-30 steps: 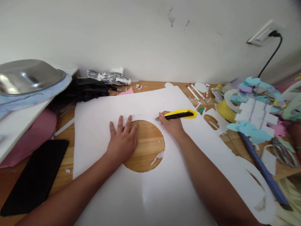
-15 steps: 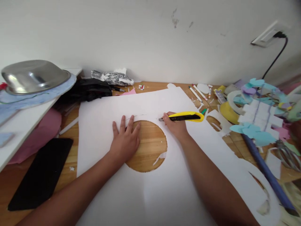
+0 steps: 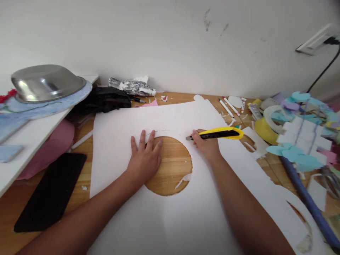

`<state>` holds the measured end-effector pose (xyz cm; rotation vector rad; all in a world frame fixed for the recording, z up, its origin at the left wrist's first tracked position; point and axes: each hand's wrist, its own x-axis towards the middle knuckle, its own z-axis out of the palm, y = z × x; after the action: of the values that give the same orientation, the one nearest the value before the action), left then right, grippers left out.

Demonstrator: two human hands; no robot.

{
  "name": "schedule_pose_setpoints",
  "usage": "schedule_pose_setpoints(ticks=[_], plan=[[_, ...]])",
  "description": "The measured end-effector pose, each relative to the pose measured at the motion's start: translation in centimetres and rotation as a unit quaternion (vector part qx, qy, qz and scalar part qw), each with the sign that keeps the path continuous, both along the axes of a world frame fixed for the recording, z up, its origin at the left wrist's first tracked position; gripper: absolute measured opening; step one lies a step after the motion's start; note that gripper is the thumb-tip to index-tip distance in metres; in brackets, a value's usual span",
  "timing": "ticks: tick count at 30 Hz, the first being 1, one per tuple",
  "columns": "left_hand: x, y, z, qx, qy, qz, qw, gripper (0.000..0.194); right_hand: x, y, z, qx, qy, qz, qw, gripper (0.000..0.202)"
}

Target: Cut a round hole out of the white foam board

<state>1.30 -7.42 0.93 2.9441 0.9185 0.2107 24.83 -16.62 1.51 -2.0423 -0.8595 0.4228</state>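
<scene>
A large white sheet (image 3: 170, 221) of paper or foam board lies on the wooden table, with a round hole cut in it. Wood shows through the hole, and a torn white scrap (image 3: 183, 180) lies at its lower right edge. My left hand (image 3: 146, 156) rests flat with fingers spread on the sheet, over the hole's upper left edge. Gripped in my right hand (image 3: 207, 146) is a yellow and black utility knife (image 3: 221, 134), its blade at the sheet to the upper right of the hole. A thin curved line runs above the hole.
Left are a black tablet-like slab (image 3: 50, 193) and a metal bowl (image 3: 49, 83) on a white shelf (image 3: 50, 138). Behind lie a black plastic bag (image 3: 103, 99) and markers (image 3: 230, 105). Paper cut-outs (image 3: 297, 156), yellow tape (image 3: 265, 129), scissors (image 3: 330, 180) and a blue tube (image 3: 305, 198) crowd the right.
My right hand has shifted the knife slightly right and down along the sheet, away from the hole's top. My left hand stays on the same spot. The whole view has swung a little.
</scene>
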Motion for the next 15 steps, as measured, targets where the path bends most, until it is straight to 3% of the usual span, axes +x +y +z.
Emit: schedule_pose_setpoints(ticks=[10, 15], plan=[[0.2, 0.0, 0.0, 0.005, -0.002, 0.0, 1.0, 0.054, -0.5, 1.7, -0.8, 0.073, 0.007, -0.001, 0.997, 0.032], [0.2, -0.1, 0.0, 0.014, -0.002, -0.006, 1.0, 0.054, 0.1, 2.6, -1.0, 0.06, -0.013, -0.012, 0.998, 0.038]])
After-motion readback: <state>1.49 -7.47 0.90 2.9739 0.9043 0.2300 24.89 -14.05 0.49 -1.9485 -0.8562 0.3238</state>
